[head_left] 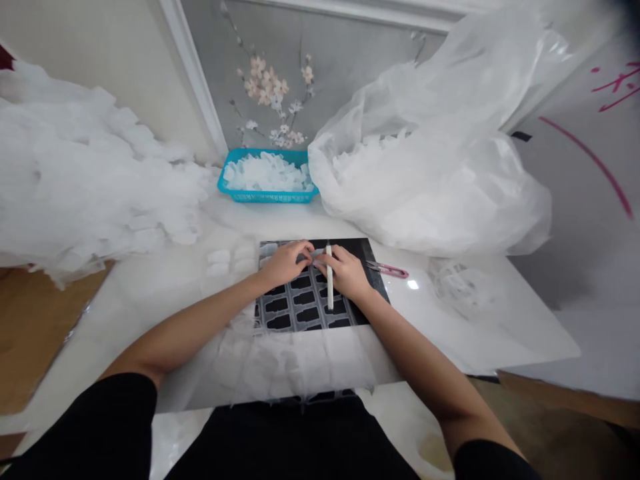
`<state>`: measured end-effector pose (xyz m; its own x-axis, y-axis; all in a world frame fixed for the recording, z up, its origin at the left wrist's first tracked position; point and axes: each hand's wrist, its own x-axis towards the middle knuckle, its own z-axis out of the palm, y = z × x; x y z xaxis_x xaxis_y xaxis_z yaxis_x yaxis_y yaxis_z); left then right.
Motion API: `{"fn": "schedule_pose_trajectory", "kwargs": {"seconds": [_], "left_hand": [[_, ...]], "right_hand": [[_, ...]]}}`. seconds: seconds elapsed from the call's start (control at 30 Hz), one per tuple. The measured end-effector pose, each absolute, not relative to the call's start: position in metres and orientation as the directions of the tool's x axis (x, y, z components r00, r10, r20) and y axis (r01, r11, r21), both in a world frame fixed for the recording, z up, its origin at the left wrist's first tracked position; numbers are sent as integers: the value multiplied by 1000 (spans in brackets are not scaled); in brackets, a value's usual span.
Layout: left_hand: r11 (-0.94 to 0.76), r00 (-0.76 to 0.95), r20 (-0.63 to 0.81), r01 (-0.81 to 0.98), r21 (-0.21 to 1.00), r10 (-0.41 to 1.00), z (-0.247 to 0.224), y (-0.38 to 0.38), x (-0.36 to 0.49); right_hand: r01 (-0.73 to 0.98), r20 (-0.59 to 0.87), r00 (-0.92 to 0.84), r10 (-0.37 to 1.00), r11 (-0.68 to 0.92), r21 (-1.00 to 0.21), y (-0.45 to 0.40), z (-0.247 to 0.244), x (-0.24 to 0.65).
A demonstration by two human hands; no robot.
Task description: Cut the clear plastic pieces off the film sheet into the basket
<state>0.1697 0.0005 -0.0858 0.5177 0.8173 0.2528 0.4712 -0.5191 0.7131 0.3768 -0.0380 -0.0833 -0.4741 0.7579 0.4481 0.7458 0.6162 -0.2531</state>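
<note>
A translucent plastic sheet (287,291) with rows of cut-out shapes lies over a black mat (356,249) in front of me. My left hand (288,262) is closed at the sheet's upper part, its thumb and fingertips pinching a small translucent piece (317,253). My right hand (349,272) is closed around a slim white pen-like tool (330,283), whose kind I cannot make out. Its fingertips meet the same small piece, close to the left fingers. The sheet's near part hangs toward my lap. Beside the mat on the right lie thread snips (390,270) with pink handles.
Small translucent pieces (219,263) lie left of the mat. Behind stands a blue basket (273,197) full of similar pieces. A big clear plastic bag (440,193) rests at the back right. A large heap of translucent sheets (90,180) fills the left side of the white table (500,320).
</note>
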Motion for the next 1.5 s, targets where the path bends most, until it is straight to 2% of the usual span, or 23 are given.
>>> {"fn": "schedule_pose_trajectory", "kwargs": {"seconds": [0.23,0.47,0.67,0.83,1.0,1.1,1.17,1.33,1.5], "left_hand": [[-537,518,273,472,700,811,-82,-2,170],[-565,509,301,513,646,806,-78,-6,174],[-605,522,323,570,556,789,-79,-5,175],[-700,624,333,551,454,707,-74,-8,169],[-767,686,343,579,277,642,-65,-21,176],[-751,669,356,632,192,653,-68,-25,187],[-755,674,354,626,193,649,-74,-25,190],[-787,683,393,514,342,616,-83,-25,182],[-819,691,441,449,359,572,-77,-28,174]], "right_hand": [[784,441,-444,780,577,-230,-38,-84,372],[785,429,-372,823,525,-329,-38,-83,370],[728,425,-273,863,474,-495,-40,-85,365],[515,393,-310,866,501,-695,-42,-78,374],[411,354,-56,934,345,-844,-41,-77,392],[266,267,62,962,242,-933,-38,-81,395],[195,202,89,975,182,-964,-37,-81,395],[209,134,-1,991,132,-969,-36,-74,398],[152,-2,-19,1000,1,-988,-39,-77,400]]}}
